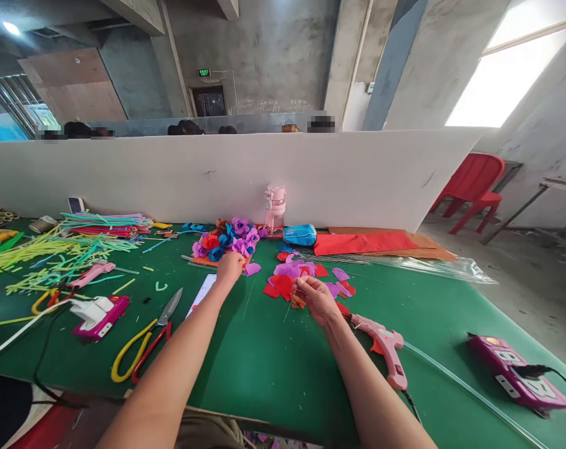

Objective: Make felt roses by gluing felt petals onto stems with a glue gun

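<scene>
My left hand [230,269] reaches to the front edge of a pile of paper flowers [227,239] in purple, blue, red and brown. Its fingers are curled, and what they hold, if anything, is hidden. Close to my right hand [316,298] lie loose red and purple petals [290,269]. Thumb and fingers of that hand are pinched together, and a thin wire [287,312] seems to run down from them. A brown petal [298,302] is just under the fingertips. Beside my right forearm rests a pink glue gun [381,340] with a long clear glue stick.
Scissors [156,333], a phone [202,292] and a power strip [103,318] lie to the left, with many coloured stems [77,249] beyond. Farther back are a pink bottle [275,209], a blue packet [300,235] and red sheets [364,242]. Another power strip [517,373] sits right.
</scene>
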A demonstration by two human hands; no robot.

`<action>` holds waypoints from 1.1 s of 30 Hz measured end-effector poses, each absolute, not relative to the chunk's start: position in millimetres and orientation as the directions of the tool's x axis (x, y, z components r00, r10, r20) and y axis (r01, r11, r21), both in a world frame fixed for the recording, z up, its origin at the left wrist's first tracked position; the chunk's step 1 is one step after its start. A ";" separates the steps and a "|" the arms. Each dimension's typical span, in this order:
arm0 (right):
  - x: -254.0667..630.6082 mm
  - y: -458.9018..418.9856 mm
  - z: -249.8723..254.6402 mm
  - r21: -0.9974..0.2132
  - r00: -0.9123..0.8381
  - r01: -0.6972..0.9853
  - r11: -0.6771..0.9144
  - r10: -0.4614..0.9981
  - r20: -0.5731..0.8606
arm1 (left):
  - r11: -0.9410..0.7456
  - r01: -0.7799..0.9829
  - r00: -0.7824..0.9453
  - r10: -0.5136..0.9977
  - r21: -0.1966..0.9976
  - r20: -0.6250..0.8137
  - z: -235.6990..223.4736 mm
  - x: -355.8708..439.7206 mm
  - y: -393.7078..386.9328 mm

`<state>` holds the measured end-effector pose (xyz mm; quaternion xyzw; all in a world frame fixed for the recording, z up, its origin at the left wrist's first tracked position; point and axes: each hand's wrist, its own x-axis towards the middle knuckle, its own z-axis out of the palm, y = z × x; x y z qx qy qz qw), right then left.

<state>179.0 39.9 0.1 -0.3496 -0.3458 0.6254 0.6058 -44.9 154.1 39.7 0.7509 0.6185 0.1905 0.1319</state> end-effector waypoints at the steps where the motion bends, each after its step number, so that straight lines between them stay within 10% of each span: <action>1: 178.1 39.7 0.3 -0.857 -0.029 -0.514 -0.037 0.999 -0.026 | -0.185 0.905 0.155 0.982 0.383 0.108 38.8 -49.5 158.9; 11: 180.0 37.3 8.9 -0.848 0.022 -0.529 -0.028 0.999 -0.046 | -0.163 0.983 0.161 0.986 0.087 0.035 29.7 -44.8 161.9; 21: 181.4 37.4 7.2 -0.845 0.025 -0.535 -0.016 0.999 -0.034 | -0.422 0.864 0.423 0.904 0.274 0.058 38.7 -34.0 131.2; 33: 181.2 37.4 6.5 -0.847 0.042 -0.532 -0.015 0.998 -0.044 | -0.221 0.964 0.216 0.975 0.147 0.049 26.6 -10.1 143.8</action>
